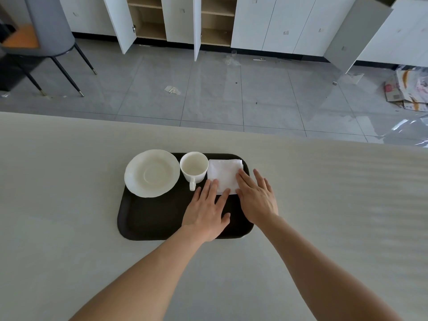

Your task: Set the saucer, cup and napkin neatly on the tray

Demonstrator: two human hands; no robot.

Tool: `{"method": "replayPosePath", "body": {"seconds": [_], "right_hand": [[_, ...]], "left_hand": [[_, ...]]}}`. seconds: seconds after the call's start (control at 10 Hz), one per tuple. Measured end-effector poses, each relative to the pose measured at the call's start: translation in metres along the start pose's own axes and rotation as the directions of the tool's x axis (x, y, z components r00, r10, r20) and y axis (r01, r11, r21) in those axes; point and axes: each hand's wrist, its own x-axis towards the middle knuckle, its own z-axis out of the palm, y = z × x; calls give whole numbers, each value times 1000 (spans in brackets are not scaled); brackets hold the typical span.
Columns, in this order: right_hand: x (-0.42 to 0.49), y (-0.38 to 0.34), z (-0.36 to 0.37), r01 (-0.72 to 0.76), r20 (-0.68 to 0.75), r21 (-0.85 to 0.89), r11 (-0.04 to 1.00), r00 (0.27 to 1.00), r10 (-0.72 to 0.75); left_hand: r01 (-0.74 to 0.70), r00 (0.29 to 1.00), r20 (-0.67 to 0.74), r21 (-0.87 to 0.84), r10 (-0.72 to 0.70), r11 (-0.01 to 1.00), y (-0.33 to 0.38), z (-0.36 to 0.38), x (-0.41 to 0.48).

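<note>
A dark brown tray (157, 218) lies on the pale table. A white saucer (151, 173) rests on its far left corner, overhanging the rim a little. Beside it stands a white cup (194, 167), empty and upright, its handle pointing toward me. A folded white napkin (223, 173) lies flat at the tray's far right. My left hand (208, 210) lies flat on the tray, fingertips touching the napkin's near edge. My right hand (257, 196) rests flat, fingers spread, over the napkin's right near corner. Neither hand grips anything.
The pale table (69, 205) ends at a far edge beyond the tray. Past it is a grey tiled floor with scraps of litter, white cabinets with open doors (196, 24), a chair (46, 38) at far left and flattened cardboard (405, 91) at right.
</note>
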Motion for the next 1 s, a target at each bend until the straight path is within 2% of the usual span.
{"method": "replayPosePath", "body": {"seconds": [0.3,0.7,1.0], "right_hand": [[-12,-9,-14,-15,-86,116,993,996,25],[-39,-40,-48,8,-170,140,990,985,16],[-58,-75,-76,35,-215,114,993,977,-10]], "left_hand": [[-30,998,-47,15,31,999,0,-14,-15],[-50,992,-114,28,53,998,-3,-52,-68],[41,984,-179,81,-26,996,-29,-84,-106]]}}
